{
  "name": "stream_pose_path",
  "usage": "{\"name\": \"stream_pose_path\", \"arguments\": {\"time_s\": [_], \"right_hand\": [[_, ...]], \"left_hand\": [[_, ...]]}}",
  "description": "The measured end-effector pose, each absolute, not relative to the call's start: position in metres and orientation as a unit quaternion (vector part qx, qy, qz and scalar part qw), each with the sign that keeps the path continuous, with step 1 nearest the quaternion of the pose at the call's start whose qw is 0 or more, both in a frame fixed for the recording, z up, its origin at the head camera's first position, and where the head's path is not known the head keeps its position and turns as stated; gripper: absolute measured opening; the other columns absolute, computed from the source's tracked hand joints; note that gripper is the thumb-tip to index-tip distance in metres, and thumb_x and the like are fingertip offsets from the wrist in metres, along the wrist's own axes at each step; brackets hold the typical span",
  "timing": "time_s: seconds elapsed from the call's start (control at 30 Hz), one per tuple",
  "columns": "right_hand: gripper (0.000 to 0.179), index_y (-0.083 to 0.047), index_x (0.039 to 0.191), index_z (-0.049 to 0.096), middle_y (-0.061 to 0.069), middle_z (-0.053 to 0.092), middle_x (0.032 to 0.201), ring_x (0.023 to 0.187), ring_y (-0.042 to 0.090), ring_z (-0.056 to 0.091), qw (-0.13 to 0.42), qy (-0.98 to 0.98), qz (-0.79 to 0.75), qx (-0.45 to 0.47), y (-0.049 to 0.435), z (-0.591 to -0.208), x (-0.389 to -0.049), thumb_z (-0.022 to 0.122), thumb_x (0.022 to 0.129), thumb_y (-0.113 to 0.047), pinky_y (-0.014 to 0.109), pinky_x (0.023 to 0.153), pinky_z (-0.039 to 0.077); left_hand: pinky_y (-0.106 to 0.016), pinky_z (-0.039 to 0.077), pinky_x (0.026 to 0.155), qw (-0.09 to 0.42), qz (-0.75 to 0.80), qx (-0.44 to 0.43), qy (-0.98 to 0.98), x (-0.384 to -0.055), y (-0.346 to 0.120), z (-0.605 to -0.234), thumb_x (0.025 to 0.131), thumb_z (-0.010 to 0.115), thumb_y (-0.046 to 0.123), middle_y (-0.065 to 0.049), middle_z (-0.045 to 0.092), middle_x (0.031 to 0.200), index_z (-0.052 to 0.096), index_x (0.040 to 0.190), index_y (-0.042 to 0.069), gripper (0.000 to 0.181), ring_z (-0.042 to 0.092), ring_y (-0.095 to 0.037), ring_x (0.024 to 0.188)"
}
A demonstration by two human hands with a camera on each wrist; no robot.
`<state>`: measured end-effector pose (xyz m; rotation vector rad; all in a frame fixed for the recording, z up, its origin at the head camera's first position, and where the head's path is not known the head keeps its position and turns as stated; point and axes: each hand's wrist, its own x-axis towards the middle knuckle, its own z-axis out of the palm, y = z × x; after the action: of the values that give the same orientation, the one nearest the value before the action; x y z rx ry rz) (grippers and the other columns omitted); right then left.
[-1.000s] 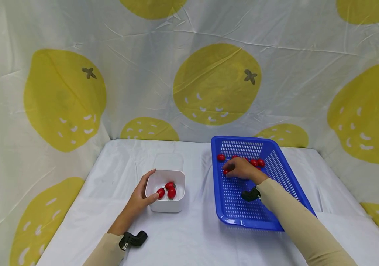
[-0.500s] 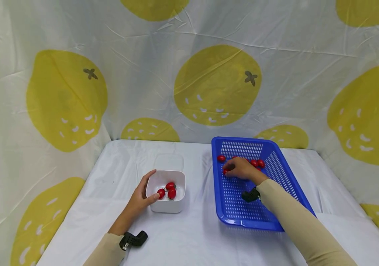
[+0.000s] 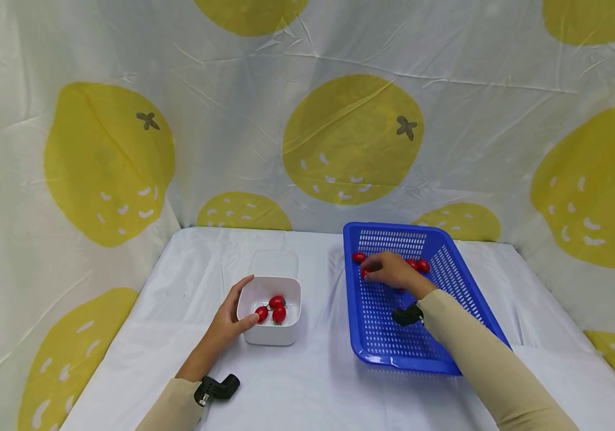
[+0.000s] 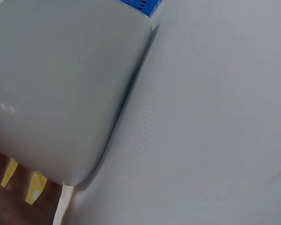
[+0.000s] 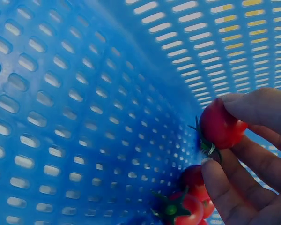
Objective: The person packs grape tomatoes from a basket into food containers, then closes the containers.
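Observation:
My right hand [image 3: 390,269] pinches a red cherry tomato [image 5: 220,124] between thumb and fingertips inside the blue basket [image 3: 358,323]. The tomato's green stem end points away from the palm in the right wrist view. Below it in that view lie more cherry tomatoes [image 5: 187,208]. My left hand [image 3: 229,314] grips a square white container [image 3: 269,336] at its left side, with the thumb at the near rim and fingers along the side. Three cherry tomatoes [image 3: 278,313] lie inside it. In the left wrist view, the container's wall [image 4: 70,84] hides much of that hand.
A clear, flat square lid [image 3: 273,262] lies behind the white container. Other tomatoes [image 3: 423,266] lie toward the basket's far end, some hidden by my right hand. A white cloth [image 3: 307,395] covers the table, and a lemon-print curtain [image 3: 221,149] hangs behind.
My right hand has risen slightly with the pinched cherry tomato, and a tomato beneath the hand has come into view. My left hand and the white container have stayed in place.

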<state>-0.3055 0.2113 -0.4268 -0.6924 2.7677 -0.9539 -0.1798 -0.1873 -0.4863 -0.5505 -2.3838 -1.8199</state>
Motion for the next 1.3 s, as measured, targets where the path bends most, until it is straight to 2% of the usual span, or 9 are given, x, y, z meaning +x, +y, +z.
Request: {"name": "stream_pose_path", "arguments": {"time_s": [0.13, 0.3, 0.57, 0.67, 0.8, 1.03, 1.2, 1.3], "right_hand": [[0.027, -0.001, 0.111, 0.07, 0.013, 0.07, 0.105, 0.097, 0.031, 0.064, 0.047, 0.912, -0.333, -0.235, 0.211, -0.421, -0.304, 0.071, 0.086, -0.013, 0.047, 0.089, 0.052], [0.032, -0.002, 0.116, 0.068, 0.015, 0.068, 0.111, 0.103, 0.032, 0.063, 0.05, 0.906, -0.364, -0.208, 0.209, -0.412, -0.301, 0.071, 0.087, -0.015, 0.047, 0.09, 0.051], [0.037, -0.008, 0.122, 0.065, 0.014, 0.066, 0.118, 0.108, 0.03, 0.062, 0.052, 0.899, -0.4, -0.168, 0.209, -0.401, -0.301, 0.069, 0.09, -0.027, 0.048, 0.096, 0.047], [0.038, -0.012, 0.122, 0.066, 0.011, 0.066, 0.12, 0.11, 0.029, 0.061, 0.048, 0.896, -0.409, -0.167, 0.207, -0.396, -0.3, 0.07, 0.089, -0.03, 0.049, 0.097, 0.046], [0.037, -0.014, 0.121, 0.067, 0.009, 0.066, 0.12, 0.109, 0.029, 0.063, 0.032, 0.889, -0.415, -0.189, 0.202, -0.392, -0.299, 0.07, 0.089, -0.031, 0.047, 0.093, 0.049], [0.039, -0.012, 0.123, 0.066, 0.01, 0.067, 0.115, 0.1, 0.025, 0.067, 0.044, 0.863, -0.459, -0.207, 0.191, -0.383, -0.294, 0.069, 0.089, -0.032, 0.045, 0.09, 0.052], [0.041, -0.004, 0.125, 0.063, 0.016, 0.066, 0.115, 0.1, 0.026, 0.067, 0.071, 0.818, -0.53, -0.213, 0.181, -0.377, -0.29, 0.07, 0.09, -0.023, 0.046, 0.087, 0.052], [0.041, -0.002, 0.126, 0.062, 0.018, 0.065, 0.116, 0.099, 0.027, 0.067, 0.076, 0.804, -0.548, -0.22, 0.175, -0.375, -0.287, 0.069, 0.09, -0.02, 0.045, 0.085, 0.053]], "left_hand": [[-0.061, 0.02, 0.108, 0.044, -0.601, -0.181, -0.778, -0.179, -0.187, -0.486, 0.085, 0.063, 0.012, -0.005, 0.025, 0.156, 0.027, 0.151, 0.023, 0.076, 0.014, -0.034, 0.145], [-0.06, 0.025, 0.106, 0.039, -0.603, -0.178, -0.777, -0.178, -0.186, -0.485, 0.085, 0.063, 0.014, -0.005, 0.024, 0.156, 0.027, 0.15, 0.028, 0.075, 0.016, -0.034, 0.145], [-0.059, 0.037, 0.101, 0.035, -0.613, -0.193, -0.765, -0.178, -0.187, -0.485, 0.086, 0.064, 0.017, -0.01, 0.03, 0.153, 0.025, 0.152, 0.017, 0.076, 0.029, -0.038, 0.138], [-0.057, 0.039, 0.1, 0.034, -0.615, -0.195, -0.763, -0.178, -0.188, -0.486, 0.086, 0.064, 0.017, -0.011, 0.029, 0.153, 0.025, 0.152, 0.018, 0.076, 0.03, -0.039, 0.137], [-0.056, 0.041, 0.098, 0.032, -0.619, -0.197, -0.76, -0.177, -0.187, -0.484, 0.087, 0.064, 0.016, -0.013, 0.029, 0.153, 0.026, 0.151, 0.022, 0.075, 0.032, -0.04, 0.135], [-0.058, 0.037, 0.101, 0.033, -0.621, -0.196, -0.758, -0.178, -0.188, -0.484, 0.087, 0.063, 0.013, -0.011, 0.03, 0.152, 0.026, 0.151, 0.023, 0.075, 0.031, -0.038, 0.136], [-0.06, 0.033, 0.103, 0.039, -0.618, -0.201, -0.759, -0.179, -0.188, -0.485, 0.087, 0.063, 0.012, -0.009, 0.027, 0.154, 0.025, 0.152, 0.015, 0.076, 0.026, -0.036, 0.139], [-0.059, 0.035, 0.102, 0.039, -0.616, -0.202, -0.761, -0.179, -0.188, -0.485, 0.087, 0.064, 0.014, -0.009, 0.028, 0.154, 0.025, 0.152, 0.017, 0.075, 0.028, -0.036, 0.138]]}}
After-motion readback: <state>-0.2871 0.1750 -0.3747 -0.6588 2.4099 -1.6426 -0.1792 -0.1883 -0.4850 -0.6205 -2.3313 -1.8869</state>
